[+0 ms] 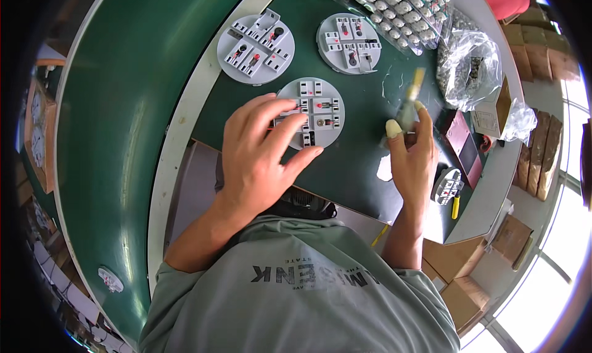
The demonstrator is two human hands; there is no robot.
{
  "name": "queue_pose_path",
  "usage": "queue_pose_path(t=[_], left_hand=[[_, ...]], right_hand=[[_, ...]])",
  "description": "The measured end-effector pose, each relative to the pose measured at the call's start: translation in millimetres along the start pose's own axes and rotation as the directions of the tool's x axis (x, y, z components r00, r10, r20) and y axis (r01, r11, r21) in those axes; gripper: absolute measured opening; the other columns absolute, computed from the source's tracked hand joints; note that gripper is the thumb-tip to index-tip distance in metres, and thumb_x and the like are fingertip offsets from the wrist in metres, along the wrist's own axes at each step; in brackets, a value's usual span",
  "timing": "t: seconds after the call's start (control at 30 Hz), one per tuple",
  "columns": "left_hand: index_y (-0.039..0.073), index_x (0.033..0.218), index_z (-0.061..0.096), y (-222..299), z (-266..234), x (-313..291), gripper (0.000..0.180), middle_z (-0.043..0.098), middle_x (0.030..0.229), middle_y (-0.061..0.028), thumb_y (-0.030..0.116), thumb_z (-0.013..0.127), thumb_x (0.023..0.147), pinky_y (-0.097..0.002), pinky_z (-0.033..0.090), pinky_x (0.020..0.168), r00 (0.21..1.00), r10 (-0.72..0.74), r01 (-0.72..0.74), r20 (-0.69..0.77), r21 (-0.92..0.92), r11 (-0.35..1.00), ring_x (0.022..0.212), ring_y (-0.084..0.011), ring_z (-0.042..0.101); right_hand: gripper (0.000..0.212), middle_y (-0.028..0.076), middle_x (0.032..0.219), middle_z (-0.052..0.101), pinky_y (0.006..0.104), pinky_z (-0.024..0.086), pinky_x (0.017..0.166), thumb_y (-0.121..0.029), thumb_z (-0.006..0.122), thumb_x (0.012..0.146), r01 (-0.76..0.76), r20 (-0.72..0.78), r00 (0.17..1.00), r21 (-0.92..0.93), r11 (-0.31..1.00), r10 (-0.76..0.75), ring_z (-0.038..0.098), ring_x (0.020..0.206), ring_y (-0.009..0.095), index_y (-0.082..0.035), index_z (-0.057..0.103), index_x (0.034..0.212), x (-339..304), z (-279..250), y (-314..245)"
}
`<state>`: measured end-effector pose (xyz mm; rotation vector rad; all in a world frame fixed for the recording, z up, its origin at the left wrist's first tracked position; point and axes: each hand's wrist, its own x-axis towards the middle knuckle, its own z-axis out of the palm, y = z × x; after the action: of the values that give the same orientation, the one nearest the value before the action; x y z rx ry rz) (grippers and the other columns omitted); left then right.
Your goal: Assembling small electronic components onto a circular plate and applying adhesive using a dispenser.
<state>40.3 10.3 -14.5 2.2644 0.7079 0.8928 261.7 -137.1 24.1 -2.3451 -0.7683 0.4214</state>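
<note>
A round grey plate with white blocks and small red and black parts lies on the green tabletop in front of me. My left hand is over its left and near side, fingers spread; whether the fingertips press on it I cannot tell. To the right, my right hand is raised above the table with pale covers on thumb and forefinger. Pinched there is a slim, motion-blurred thing with a yellow end; its kind is not clear.
Two similar plates, one far left and one far middle, lie beyond. Sheets of silvery domed parts and a clear plastic bag fill the far right. A yellow-handled tool lies near the right edge. Left stands a green belt.
</note>
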Motion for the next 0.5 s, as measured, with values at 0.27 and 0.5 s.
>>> queue_pose_path(t=[0.27,0.5], left_hand=[[0.01,0.094,0.077,6,27,19,0.026,0.071,0.113,0.0003,0.015,0.093,0.074,-0.0472,0.045,0.103,0.999,0.041,-0.035,-0.028,0.175,0.984,0.121,-0.0327,0.063],[0.01,0.091,0.078,-1,14,37,0.018,0.072,0.101,0.0016,0.009,0.087,0.076,-0.0485,0.044,0.106,0.96,0.23,-0.257,0.158,0.181,0.949,0.123,-0.0309,0.063]], right_hand=[[0.052,0.021,0.13,0.067,0.0444,0.056,0.092,-0.029,0.077,0.098,0.146,-0.149,0.969,-0.289,0.946,-0.195,0.07,0.109,0.037,0.002,0.062,0.137,2,15,29],[0.053,0.018,0.125,0.067,0.0383,0.055,0.087,-0.027,0.075,0.1,0.169,-0.08,0.979,-0.188,0.967,-0.187,0.069,0.103,0.028,0.002,0.062,0.141,9,4,25]])
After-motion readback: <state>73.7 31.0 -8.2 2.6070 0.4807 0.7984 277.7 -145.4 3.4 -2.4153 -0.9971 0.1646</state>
